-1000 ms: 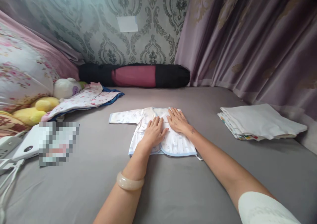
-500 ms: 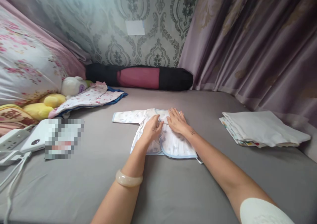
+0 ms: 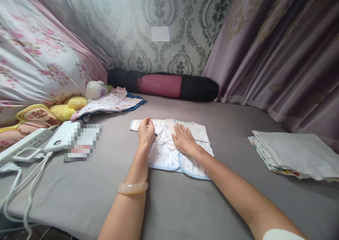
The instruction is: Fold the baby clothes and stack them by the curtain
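Bangle (image 3: 133,188), pale and glossy, sits nearest me on the left forearm, while a white sleeve (image 3: 282,235) edges into the bottom of my feed on the right arm. Both arms reach across a grey sheet (image 3: 172,208). I read the right hand (image 3: 184,140) as flat and spread, palm down, gripping nothing, pressed against cloth. The left hand (image 3: 146,132) is partly curled, thumb close to the fingers; from here I can't tell whether any fabric is pinched between them.

The cloth is a small white shirt (image 3: 164,159) with a faint print and light-blue trim, spread on the sheet, its lower front corners rounded. It lies under the right palm, and one sleeve runs out beneath or just behind the left hand, its cuff showing past the wrist.

Off to my right I have a folded white stack (image 3: 293,151); to my left, a power strip (image 3: 29,144) and a white device (image 3: 63,135). Farther back lie a pink-printed garment (image 3: 106,104) beside plush toys (image 3: 65,109), then a long black-and-maroon roll (image 3: 160,83) along the patterned wall (image 3: 182,59).
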Tool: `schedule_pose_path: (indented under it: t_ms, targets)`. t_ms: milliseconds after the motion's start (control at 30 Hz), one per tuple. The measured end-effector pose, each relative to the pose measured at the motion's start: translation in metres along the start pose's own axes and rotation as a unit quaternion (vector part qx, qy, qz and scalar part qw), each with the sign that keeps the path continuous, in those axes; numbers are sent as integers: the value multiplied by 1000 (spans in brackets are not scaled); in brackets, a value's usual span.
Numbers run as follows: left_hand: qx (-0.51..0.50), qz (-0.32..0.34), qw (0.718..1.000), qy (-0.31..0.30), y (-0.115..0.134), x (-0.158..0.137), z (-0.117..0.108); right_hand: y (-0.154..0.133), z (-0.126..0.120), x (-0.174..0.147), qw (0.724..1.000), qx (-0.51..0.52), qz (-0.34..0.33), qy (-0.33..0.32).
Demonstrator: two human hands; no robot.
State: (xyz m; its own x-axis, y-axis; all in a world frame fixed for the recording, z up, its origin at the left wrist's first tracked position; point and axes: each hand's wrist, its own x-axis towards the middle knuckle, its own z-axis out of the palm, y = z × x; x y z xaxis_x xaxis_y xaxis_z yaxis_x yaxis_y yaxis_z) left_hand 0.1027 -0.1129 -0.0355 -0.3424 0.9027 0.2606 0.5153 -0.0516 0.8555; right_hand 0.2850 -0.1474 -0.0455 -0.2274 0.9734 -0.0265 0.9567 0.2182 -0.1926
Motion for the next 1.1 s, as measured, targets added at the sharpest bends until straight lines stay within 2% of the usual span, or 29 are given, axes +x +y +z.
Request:
schedule_pose_path:
  t_ms: [233,367,467,700,867,1100]
  targets:
    - [145,-71,985,66,-11,7,-16,-3,-18,3,999,-21,-12,-25]
    - [174,-118,970,125,-16,9,-20,-12,-28,13,999,-33,-29,21]
    - [187,-143,960,148,-22,11,-21,-22,-28,23,997,-34,-34,56]
    - [220,-191,950,115,-24,13,-22,-37,-19,40,998,-40,-33,46]
    - [228,-203,948,92,-16,11,-24,-40,-16,46,998,-55,-20,32]
    - [247,-210,943,78,-11,11,-27,-42,-12,48,996,-75,-22,50]
